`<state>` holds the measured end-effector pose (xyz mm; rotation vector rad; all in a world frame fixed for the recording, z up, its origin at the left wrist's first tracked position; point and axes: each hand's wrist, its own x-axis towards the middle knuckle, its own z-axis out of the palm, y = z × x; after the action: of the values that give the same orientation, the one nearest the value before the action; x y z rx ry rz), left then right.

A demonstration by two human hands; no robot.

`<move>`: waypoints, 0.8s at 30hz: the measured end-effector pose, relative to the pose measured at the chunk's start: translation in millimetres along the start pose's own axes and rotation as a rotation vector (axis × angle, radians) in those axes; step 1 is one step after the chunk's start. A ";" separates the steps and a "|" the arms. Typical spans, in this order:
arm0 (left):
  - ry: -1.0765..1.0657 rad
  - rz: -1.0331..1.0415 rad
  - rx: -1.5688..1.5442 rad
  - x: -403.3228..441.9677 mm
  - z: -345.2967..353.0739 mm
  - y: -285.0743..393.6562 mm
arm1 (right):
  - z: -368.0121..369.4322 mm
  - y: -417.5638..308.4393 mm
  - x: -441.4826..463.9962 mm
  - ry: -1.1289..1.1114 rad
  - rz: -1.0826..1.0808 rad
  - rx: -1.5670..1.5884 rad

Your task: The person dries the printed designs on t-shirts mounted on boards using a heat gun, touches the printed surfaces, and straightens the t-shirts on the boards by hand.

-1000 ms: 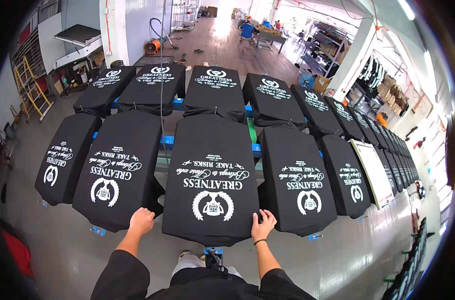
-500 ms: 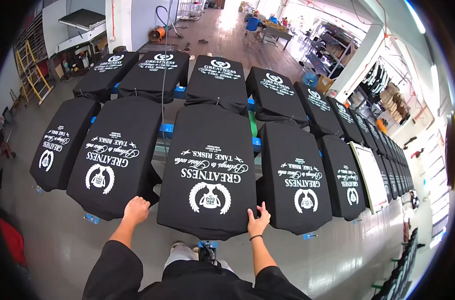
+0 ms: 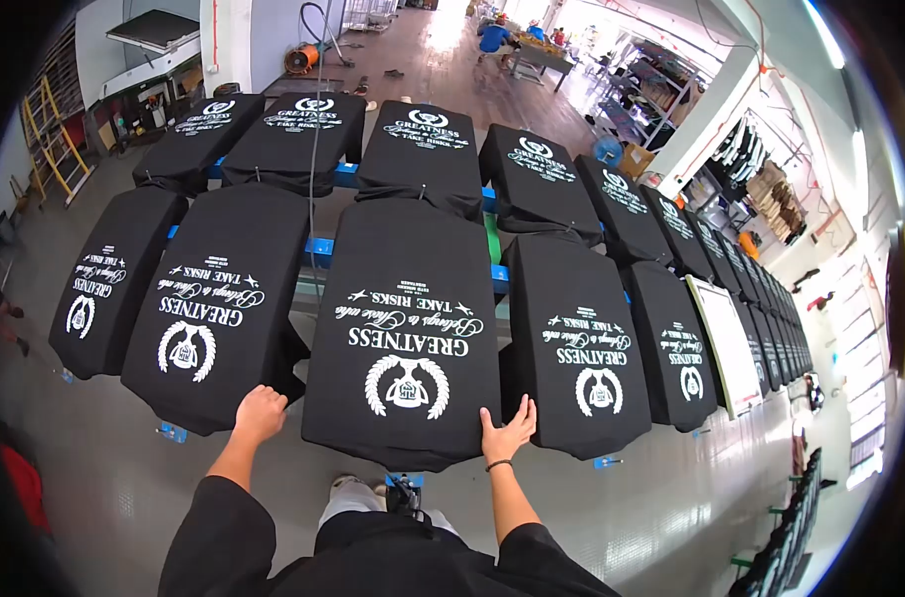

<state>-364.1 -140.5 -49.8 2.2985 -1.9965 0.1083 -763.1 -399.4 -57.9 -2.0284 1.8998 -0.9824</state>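
Straight in front of me, a black T-shirt (image 3: 403,269) is stretched flat over a board, its white wreath emblem and "GREATNESS" lettering upside down from my side. My right hand (image 3: 509,430) is at its lower right edge, thumb against the cloth and fingers spread upward. Close by on the right is another printed black T-shirt (image 3: 577,298). My left hand (image 3: 261,415) is closed, fingers curled, at the lower right corner of the black T-shirt on the left (image 3: 229,234). What its fingers hold, if anything, is hidden.
Two rows of boards with printed black shirts curve away to the right. A white-topped frame (image 3: 723,343) lies among them. A cable (image 3: 316,189) hangs down over the boards. Behind are an orange blower (image 3: 300,60), a yellow ladder (image 3: 57,134) and seated people (image 3: 494,37).
The view has shifted slightly, so shirts and boards appear a little left and higher. My right hand's fingers are spread a bit wider at the shirt's edge. My left hand stays closed.
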 end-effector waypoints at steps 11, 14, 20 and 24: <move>0.037 0.040 0.007 1.9 -2.1 -0.8 | 4.0 14.4 3.4 -0.092 -0.241 0.171; -0.019 0.033 0.024 2.2 -4.1 0.0 | -4.4 -4.1 -1.7 0.057 -0.133 -0.046; 0.009 0.044 0.010 0.9 -1.0 -0.7 | -2.7 3.8 1.5 -0.097 -0.090 0.129; 0.025 0.040 0.000 0.3 -0.6 -0.8 | -3.2 7.3 5.8 -0.171 -0.121 0.329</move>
<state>-363.3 -140.6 -49.2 2.2457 -2.0309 0.1394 -771.1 -405.1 -57.7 -1.9774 1.4376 -1.0337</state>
